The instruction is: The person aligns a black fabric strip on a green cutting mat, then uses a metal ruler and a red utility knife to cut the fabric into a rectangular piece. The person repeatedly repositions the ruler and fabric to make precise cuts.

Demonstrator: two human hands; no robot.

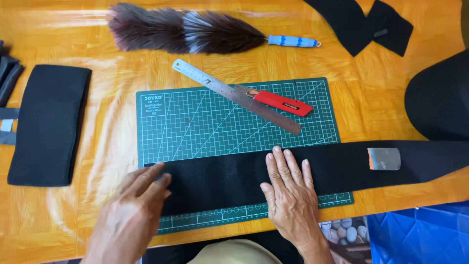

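A long black fabric strip (pixel 342 168) lies across the lower part of a green cutting mat (pixel 195 122) and runs off to the right. My left hand (pixel 132 215) rests flat on the strip's left end, fingers spread. My right hand (pixel 288 188) presses flat on the strip near its middle. A small metal plate (pixel 384 159) sits on the strip to the right. On the mat's upper part lie a steel ruler (pixel 234 95) and a red utility knife (pixel 281 102), side by side.
A feather duster (pixel 195 33) with a blue handle lies at the back of the orange wooden table (pixel 107 98). A folded black fabric piece (pixel 49 124) sits at left. Black fabric pieces (pixel 361 22) lie at the back right, a large black fabric (pixel 437 98) at right, a blue bag (pixel 420 237) below.
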